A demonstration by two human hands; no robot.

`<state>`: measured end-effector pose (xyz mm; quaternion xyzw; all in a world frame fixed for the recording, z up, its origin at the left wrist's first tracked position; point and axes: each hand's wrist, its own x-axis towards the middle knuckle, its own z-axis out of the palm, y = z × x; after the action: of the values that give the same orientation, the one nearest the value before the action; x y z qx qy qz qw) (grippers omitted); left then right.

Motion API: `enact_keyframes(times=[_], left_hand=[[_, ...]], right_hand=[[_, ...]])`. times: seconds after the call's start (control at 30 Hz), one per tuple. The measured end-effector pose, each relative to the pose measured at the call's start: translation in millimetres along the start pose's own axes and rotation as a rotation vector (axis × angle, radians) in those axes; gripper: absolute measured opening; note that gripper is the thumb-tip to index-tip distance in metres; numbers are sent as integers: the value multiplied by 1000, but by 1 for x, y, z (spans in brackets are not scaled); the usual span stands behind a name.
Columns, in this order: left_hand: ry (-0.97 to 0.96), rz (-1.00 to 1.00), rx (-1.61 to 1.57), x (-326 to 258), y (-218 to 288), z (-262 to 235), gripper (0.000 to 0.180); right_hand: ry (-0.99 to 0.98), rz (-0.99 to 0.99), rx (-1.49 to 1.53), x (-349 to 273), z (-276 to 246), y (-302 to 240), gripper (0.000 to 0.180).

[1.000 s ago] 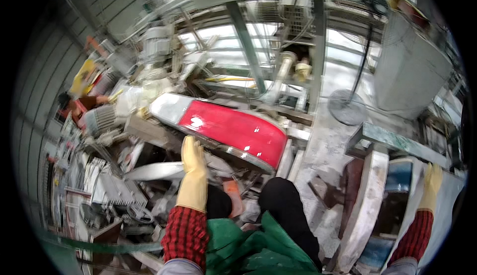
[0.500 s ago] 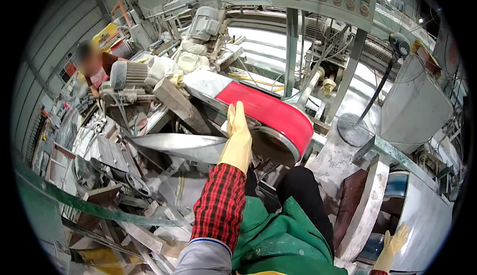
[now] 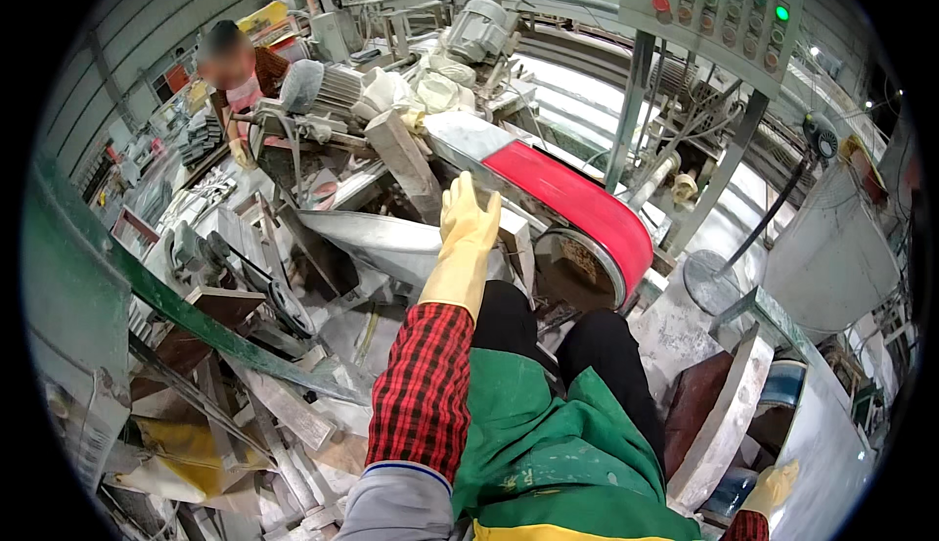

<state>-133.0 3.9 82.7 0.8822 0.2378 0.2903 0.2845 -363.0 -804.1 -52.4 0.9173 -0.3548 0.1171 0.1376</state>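
Note:
My left hand point(image 3: 471, 216), in a pale yellow rubber glove, is raised beside the near side of a belt machine with a red belt point(image 3: 577, 203). Its fingers are apart and slightly bent, and I see nothing in them. The belt curves round a large drum point(image 3: 579, 269) in front of my knees. Low at the right, my right hand point(image 3: 773, 487), gloved the same way, lies against a smooth grey panel point(image 3: 827, 463) with its fingers stretched out. Part of that hand is hidden by its sleeve.
A control box point(image 3: 712, 13) with lit buttons stands on posts beyond the belt. A green rail point(image 3: 210, 326) curves across the left. Stone offcuts point(image 3: 719, 424) lean at the right. Another person point(image 3: 240, 86) works at the far left. A motor point(image 3: 479, 30) sits behind.
The view has shifted, so the surroundings sit farther right and the belt lower. My left hand has drawn back from the belt's edge, its fingers more bent. More buttons are lit.

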Motion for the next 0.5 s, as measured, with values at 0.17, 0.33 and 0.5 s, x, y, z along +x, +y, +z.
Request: enact_keyframes(times=[0.17, 0.33, 0.5], left_hand=[[113, 376, 277, 8, 1, -20, 67], [164, 470, 342, 18, -16, -9, 64], [35, 392, 367, 15, -45, 8, 64]], right_hand=[[55, -37, 14, -4, 0, -6, 54], [-96, -19, 50, -11, -36, -15, 62], [-234, 22, -84, -7, -56, -30, 69]])
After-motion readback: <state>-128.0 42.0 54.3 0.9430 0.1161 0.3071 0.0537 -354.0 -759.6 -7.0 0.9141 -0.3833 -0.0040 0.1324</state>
